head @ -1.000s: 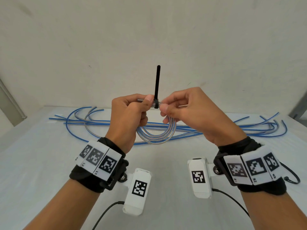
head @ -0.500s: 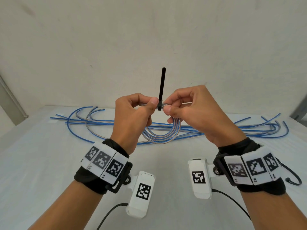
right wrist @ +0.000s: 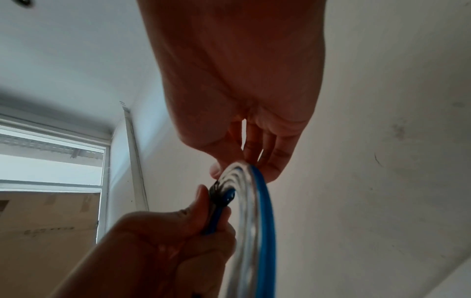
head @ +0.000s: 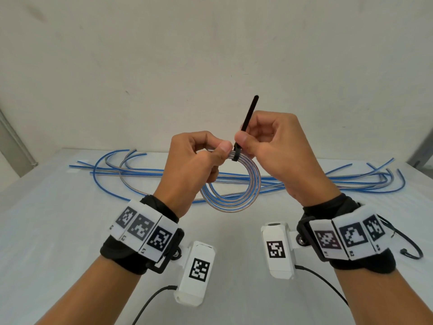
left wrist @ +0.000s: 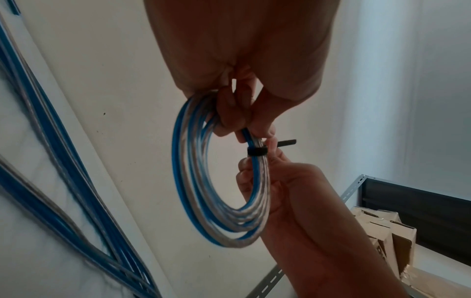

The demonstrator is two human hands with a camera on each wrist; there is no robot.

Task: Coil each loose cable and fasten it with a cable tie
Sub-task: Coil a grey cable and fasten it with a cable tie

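Note:
A coil of blue-and-clear cable (head: 234,193) hangs in the air between my hands, above the white table (head: 70,231). My left hand (head: 220,151) pinches the top of the coil, just left of a black cable tie (head: 236,154) looped around the strands. The tie's long tail (head: 250,113) sticks up, tilted right. My right hand (head: 244,138) pinches that tail just above the band. In the left wrist view the tie's band (left wrist: 256,151) wraps the coil (left wrist: 193,181) with the right hand's fingers (left wrist: 270,145) beside it. The right wrist view shows the coil (right wrist: 257,221) edge-on.
Several loose blue-and-clear cables (head: 131,171) lie stretched across the back of the table, reaching to the far right (head: 365,181). A plain wall stands right behind them. A metal shelf with cardboard boxes (left wrist: 382,231) stands off to the right.
Both hands have lifted the coil slightly and shifted right. The right hand slid from beside the band up onto the tail, which now tilts right instead of standing straight.

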